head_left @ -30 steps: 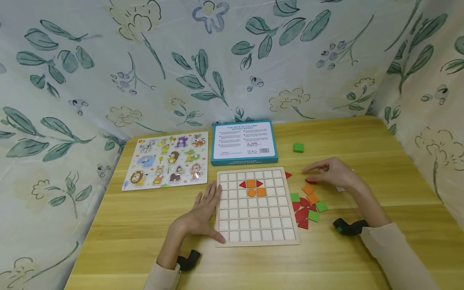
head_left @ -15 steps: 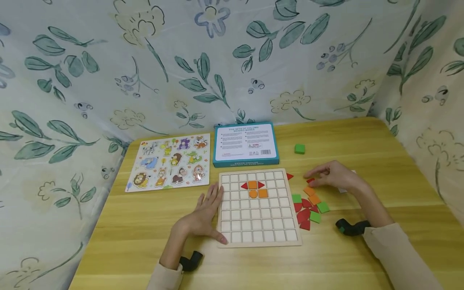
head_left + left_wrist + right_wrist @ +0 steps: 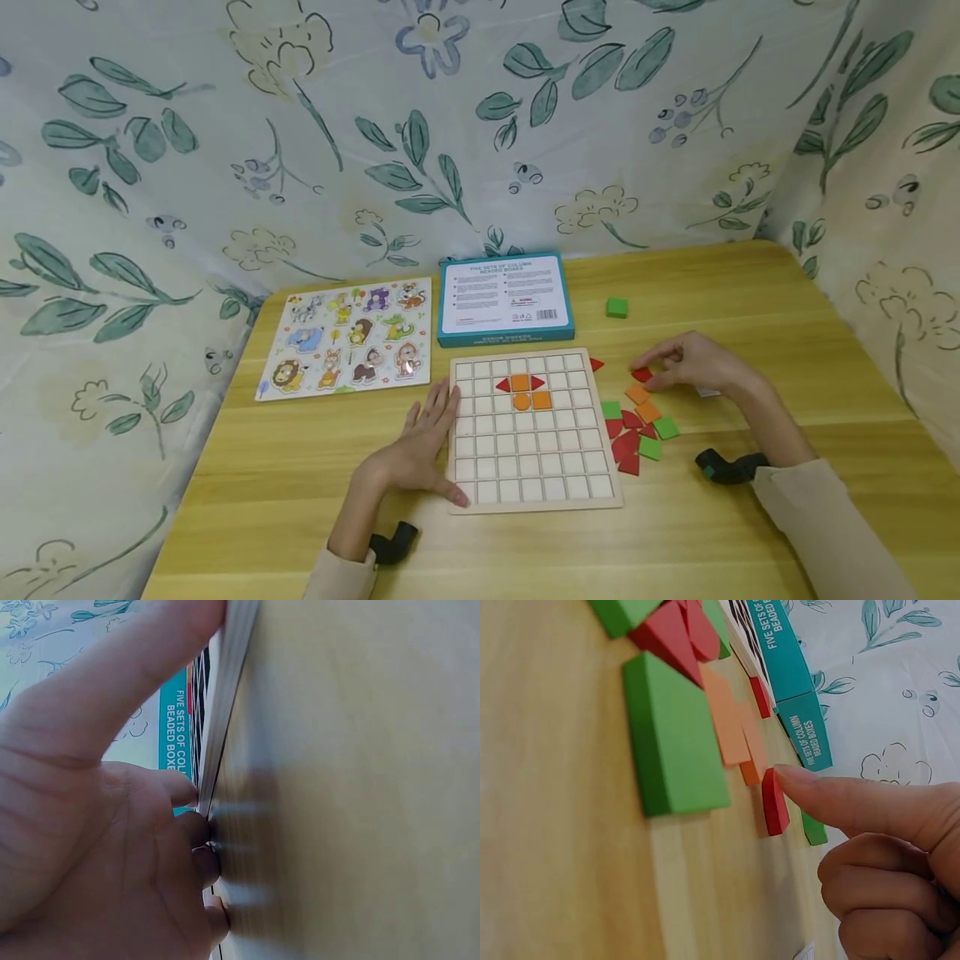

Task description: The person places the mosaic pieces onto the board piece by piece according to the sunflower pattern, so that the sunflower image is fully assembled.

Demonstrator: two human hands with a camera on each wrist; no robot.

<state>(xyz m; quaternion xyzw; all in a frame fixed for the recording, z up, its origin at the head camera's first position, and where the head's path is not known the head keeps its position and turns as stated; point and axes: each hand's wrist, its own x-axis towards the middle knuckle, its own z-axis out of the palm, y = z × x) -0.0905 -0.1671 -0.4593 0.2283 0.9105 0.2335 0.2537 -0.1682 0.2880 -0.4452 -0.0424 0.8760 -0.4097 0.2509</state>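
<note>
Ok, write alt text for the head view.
A right hand pinches a red piece near loose tiles. The left hand touches the edge of a gridded board bearing five tiles; a box lies behind, an animal puzzle at left.

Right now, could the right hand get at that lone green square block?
Probably yes: the right hand has bare wooden tabletop between it and the green square block, but the flat red piece it pinches may need releasing.
</note>
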